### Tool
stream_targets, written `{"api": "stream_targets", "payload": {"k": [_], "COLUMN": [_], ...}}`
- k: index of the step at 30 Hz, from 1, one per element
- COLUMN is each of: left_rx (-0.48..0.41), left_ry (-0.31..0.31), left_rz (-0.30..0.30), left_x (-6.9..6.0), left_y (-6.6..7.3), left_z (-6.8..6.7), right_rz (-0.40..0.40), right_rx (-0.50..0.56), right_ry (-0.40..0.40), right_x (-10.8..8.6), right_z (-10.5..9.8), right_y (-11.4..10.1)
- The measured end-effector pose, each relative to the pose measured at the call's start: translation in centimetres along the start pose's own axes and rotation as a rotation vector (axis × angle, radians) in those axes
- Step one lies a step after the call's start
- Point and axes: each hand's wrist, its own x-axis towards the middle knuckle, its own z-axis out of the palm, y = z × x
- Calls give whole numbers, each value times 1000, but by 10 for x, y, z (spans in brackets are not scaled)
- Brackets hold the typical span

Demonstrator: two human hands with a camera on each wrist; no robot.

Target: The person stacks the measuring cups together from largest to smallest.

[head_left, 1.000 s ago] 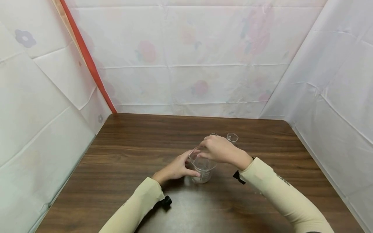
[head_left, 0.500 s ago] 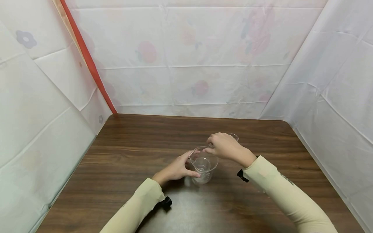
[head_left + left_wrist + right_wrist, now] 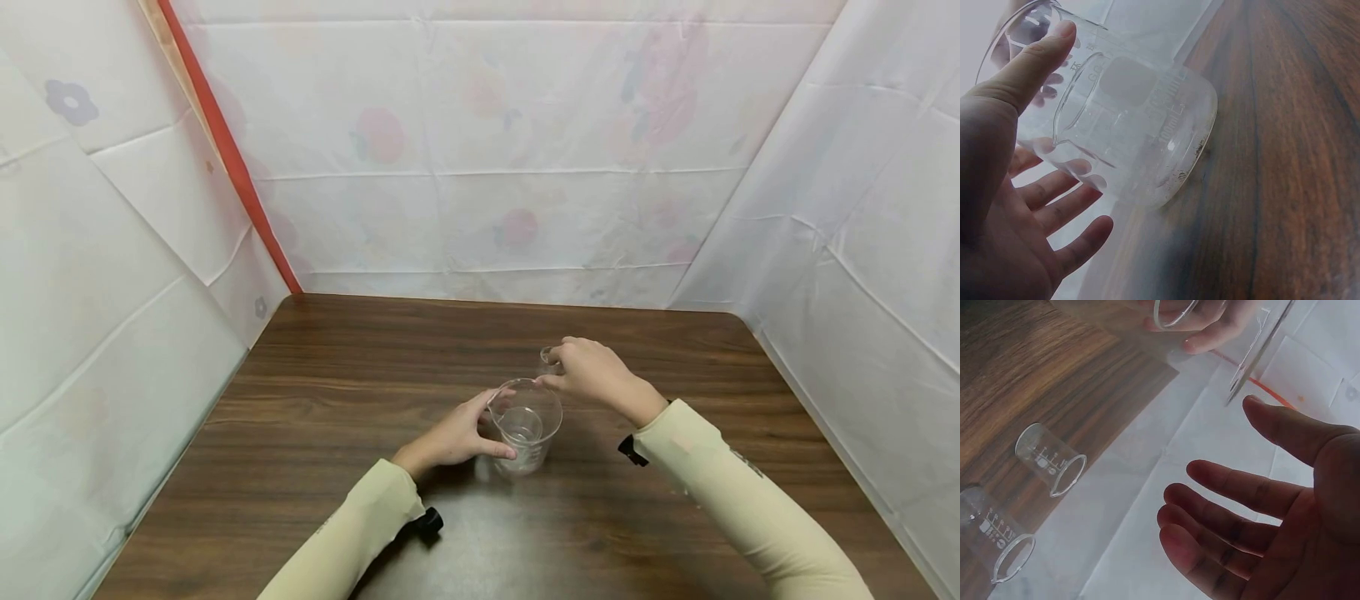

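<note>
A large clear beaker [image 3: 546, 432] with a pouring lip stands on the table, and a smaller beaker [image 3: 522, 425] sits inside it. My left hand [image 3: 453, 432] holds the large beaker's left side, thumb in front and fingers behind; the left wrist view shows the printed scale on its wall [image 3: 1175, 134]. Just beyond the rim, my right hand [image 3: 600, 379] hovers with loosely bent fingers and nothing in them. Two small beakers, one nearer [image 3: 1047, 459] and one at the edge [image 3: 997, 534] of the right wrist view, stand apart from that hand. In the head view it hides one of them.
The brown wood-grain table [image 3: 360, 367] runs back to a pale printed cloth [image 3: 480, 158]. More white cloth [image 3: 862, 275] hangs along the right side, and a red strip [image 3: 225, 150] slants down at the left corner.
My right hand has withdrawn from the large beaker's mouth and moved right and away, toward the small beakers. The smaller beaker inside shows more clearly. My left hand has stayed put.
</note>
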Motion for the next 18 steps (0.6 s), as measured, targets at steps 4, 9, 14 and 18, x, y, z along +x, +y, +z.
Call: {"api": "stream_targets", "payload": {"k": [4, 9, 14, 18], "left_rx": [-3, 7, 1, -7], "left_ry": [5, 11, 13, 17], "left_rz": [-11, -15, -11, -7], "left_x": [0, 0, 0, 0], "left_y": [0, -1, 1, 3], "left_z": [0, 0, 0, 0], "right_rz": [17, 64, 88, 90], "right_rx": [-6, 6, 23, 44], "right_ry": [-8, -39, -58, -57], "right_x": [2, 4, 5, 6], "right_z": [1, 3, 5, 5], "right_y": [6, 15, 21, 25]}}
